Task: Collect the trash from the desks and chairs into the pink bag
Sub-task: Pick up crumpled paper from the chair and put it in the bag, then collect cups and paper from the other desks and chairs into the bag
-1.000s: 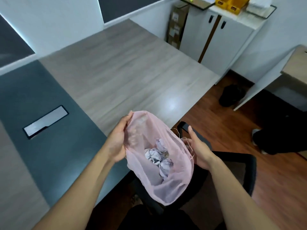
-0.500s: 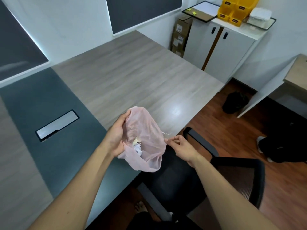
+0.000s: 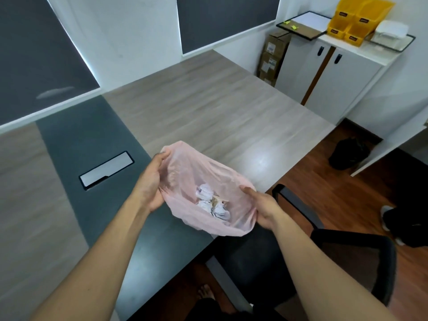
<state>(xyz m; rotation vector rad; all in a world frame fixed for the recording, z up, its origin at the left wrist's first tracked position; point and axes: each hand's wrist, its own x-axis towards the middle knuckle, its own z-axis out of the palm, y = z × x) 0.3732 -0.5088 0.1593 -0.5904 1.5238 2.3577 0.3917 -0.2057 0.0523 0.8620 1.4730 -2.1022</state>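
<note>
Both hands are closed on the pink bag (image 3: 196, 167). Its left rim is gripped by the left hand (image 3: 150, 184), with the fingers curled over the top. Its right side is held by the right hand (image 3: 261, 205), with the thumb laid on the rim. The bag is held up in the air over the near edge of the bench (image 3: 208, 107), close to the near right corner. A black chair (image 3: 347, 258) is seen just beside and below it. A few balls of crumpled paper (image 3: 205, 193) are seen at the bottom of the bag.

The bag is judged to be thin, soft and floppy, so no shape is kept unless it is held. It is likely very light, since only paper is inside. The film looks smooth and may slip, and it could be torn if pulled too hard. It is best held at the rim, on two sides across from each other, so the mouth is kept wide.

Half a second ago the mouth was bunched up and narrow, and only a small bit near the rim was pinched by the right hand. Now the right side is held and the mouth is pulled wide, so more paper can be seen. The same spot on the left rim is still gripped by the left hand.
</note>
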